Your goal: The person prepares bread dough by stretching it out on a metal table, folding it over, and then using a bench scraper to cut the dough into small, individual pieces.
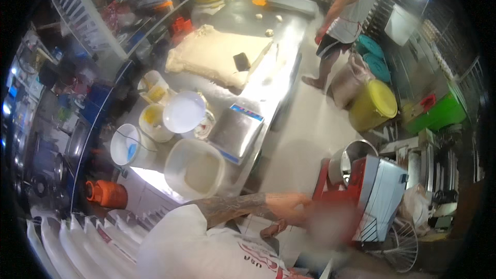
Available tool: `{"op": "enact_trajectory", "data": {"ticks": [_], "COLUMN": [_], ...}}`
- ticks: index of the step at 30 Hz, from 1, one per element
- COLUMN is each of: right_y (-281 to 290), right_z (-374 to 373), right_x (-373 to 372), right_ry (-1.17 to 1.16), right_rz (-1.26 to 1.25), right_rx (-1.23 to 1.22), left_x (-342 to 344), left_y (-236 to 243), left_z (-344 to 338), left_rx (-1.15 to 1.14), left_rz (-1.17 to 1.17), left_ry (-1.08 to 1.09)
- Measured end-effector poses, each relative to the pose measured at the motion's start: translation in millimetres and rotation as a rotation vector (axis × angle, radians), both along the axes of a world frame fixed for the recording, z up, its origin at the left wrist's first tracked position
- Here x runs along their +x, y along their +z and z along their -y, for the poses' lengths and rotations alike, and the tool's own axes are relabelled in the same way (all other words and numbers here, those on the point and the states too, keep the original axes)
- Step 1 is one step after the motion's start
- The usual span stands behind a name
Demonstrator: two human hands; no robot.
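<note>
My left arm (232,209), tattooed below a white sleeve, stretches to the right along the lower edge. My left hand (302,211) is by a red and grey machine (380,196), partly lost in a pale blur. Its fingers do not show clearly, nor whether they hold anything. On the machine stands a round metal bowl (338,168). I cannot see my right hand. Beyond my arm, a large translucent tub (175,175) stands on the metal table (284,67), beside a scale with a steel platform (235,134).
A big sheet of dough (206,51) lies on the table with a dark scraper (241,62) on it. White buckets (118,144) and a bowl (184,112) cluster nearby. A co-worker (346,15) stands beyond the table. A yellow drum (376,106) and sack (349,82) line the right. An orange gas cylinder (111,195) stands left.
</note>
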State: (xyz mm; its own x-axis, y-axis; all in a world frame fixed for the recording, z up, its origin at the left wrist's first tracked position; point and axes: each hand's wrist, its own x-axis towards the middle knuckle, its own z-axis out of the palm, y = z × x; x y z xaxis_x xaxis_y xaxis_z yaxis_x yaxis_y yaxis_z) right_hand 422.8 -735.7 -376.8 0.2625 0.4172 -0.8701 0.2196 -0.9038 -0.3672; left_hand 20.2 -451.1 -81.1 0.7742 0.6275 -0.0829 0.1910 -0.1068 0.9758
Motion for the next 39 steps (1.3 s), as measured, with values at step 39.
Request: {"op": "enact_trajectory", "data": {"ticks": [39], "right_y": [-72.8], "right_z": [-892.6], "right_x": [-63.7], "right_ry": [1.020], "right_rz": [-0.430], "right_rx": [0.027], "left_x": [-191.5], "left_y": [257.6], "left_z": [-44.6], "left_rx": [1.269], "left_rz": [-0.918], "left_ry": [2.236]}}
